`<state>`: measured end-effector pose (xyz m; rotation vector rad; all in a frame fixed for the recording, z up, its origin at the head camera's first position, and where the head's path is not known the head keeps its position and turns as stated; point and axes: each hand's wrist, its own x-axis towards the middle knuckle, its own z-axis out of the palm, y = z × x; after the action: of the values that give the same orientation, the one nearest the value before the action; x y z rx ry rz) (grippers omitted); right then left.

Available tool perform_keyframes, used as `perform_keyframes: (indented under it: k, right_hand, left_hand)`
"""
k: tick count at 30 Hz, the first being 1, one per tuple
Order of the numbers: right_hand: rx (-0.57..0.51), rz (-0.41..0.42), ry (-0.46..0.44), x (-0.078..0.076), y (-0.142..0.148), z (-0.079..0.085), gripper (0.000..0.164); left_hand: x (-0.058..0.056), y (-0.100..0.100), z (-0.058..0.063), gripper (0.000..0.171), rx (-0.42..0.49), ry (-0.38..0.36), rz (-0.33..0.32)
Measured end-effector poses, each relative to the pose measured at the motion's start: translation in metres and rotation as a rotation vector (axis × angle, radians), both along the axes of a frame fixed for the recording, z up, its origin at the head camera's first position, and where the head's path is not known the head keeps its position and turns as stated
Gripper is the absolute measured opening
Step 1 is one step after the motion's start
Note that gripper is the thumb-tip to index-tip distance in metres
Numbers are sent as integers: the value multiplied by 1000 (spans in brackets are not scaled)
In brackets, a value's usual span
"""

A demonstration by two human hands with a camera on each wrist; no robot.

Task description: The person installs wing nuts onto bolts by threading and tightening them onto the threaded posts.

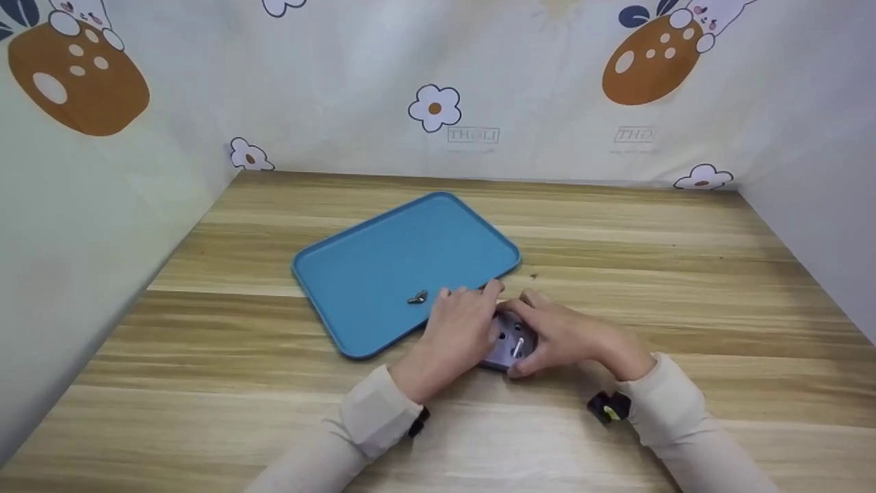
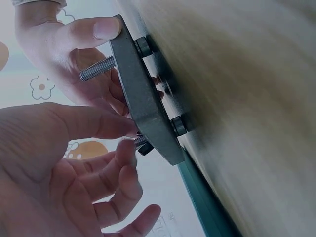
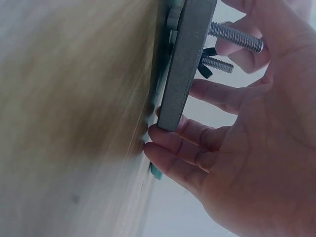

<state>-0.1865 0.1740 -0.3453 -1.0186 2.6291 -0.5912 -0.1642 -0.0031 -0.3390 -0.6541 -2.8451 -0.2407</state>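
Observation:
A grey metal plate [image 1: 504,352] with dark holes is held slightly above the table. Black bolt heads [image 2: 178,126] show on its lower side, and a threaded bolt [image 2: 97,68] sticks out of the upper face. A second bolt [image 3: 219,64] carries a black wing nut [image 3: 205,73]. My right hand [image 1: 564,335] grips the plate by its edges, thumb on the near side and fingers on the far side. Around the second bolt, my left hand [image 1: 460,332] pinches at the wing nut with thumb and index finger, its other fingers loosely bent; the exact contact is partly hidden.
A blue tray [image 1: 390,253] lies at an angle behind the left hand, close to the plate. A few small metal pieces [image 1: 417,297] sit in it. A tiny dark bit [image 1: 534,276] lies on the wooden table [image 1: 650,260]. Patterned sheets [image 1: 534,82] stand behind and beside the table.

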Motion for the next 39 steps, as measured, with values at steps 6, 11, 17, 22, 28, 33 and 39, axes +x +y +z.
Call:
perform_keyframes:
  k: [6,11,17,22,28,33,39]
  right_hand:
    - [7,2,8,0,1,0,79]
    - [0,11,23,0,1,0,79]
    - [8,3,16,-1,1,-1,79]
    - [4,1,8,-1,1,-1,79]
    - [0,8,7,-1,1,0,80]
    - [-4,6,12,0,0,0,79]
    - [-6,12,13,0,0,0,79]
  left_hand:
    - [-1,1,0,33,-7,-12,20]
    - [-2,1,-1,36,-13,-33,33]
    - [-2,2,-2,36,-18,-56,32]
    - [-2,2,-2,40,-33,-63,12]
    - [-2,1,-1,42,-22,-54,0]
    - [-1,1,0,41,-31,-33,-23]
    - [0,1,0,42,-41,-3,-40]
